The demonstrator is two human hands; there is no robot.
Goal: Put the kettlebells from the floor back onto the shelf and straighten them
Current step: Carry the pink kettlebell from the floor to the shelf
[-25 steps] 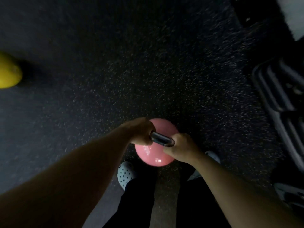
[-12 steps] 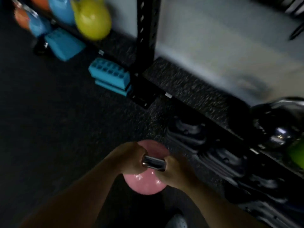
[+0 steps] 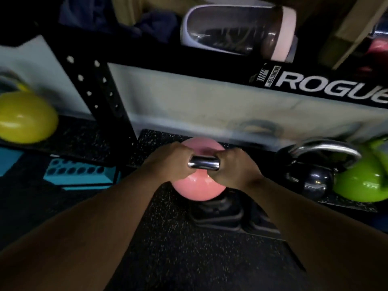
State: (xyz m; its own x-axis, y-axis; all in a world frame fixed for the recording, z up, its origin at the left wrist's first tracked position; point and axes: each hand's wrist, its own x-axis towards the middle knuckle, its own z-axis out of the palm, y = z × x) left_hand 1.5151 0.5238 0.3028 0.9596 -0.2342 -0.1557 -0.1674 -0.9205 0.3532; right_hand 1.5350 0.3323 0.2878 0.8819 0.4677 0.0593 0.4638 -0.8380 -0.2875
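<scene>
A pink kettlebell (image 3: 197, 189) with a steel handle hangs at the front edge of the low speckled shelf (image 3: 159, 141). My left hand (image 3: 170, 162) and my right hand (image 3: 235, 169) both grip its handle, one at each end. To the right on the shelf stand a dark kettlebell (image 3: 315, 181) and a bright green kettlebell (image 3: 361, 183) with a steel handle. A yellow kettlebell (image 3: 25, 118) sits on the shelf section at the far left.
A black perforated rack upright (image 3: 98, 91) stands left of the pink kettlebell. A crossbar with white lettering (image 3: 327, 85) runs above, carrying a clear container (image 3: 237, 32). A teal block (image 3: 79, 173) lies low on the left. Dark stacked plates (image 3: 220, 213) sit under the shelf.
I have carried the pink kettlebell from the open floor towards the rack. The view has swung up, and the shelf and its kettlebells are now close in front.
</scene>
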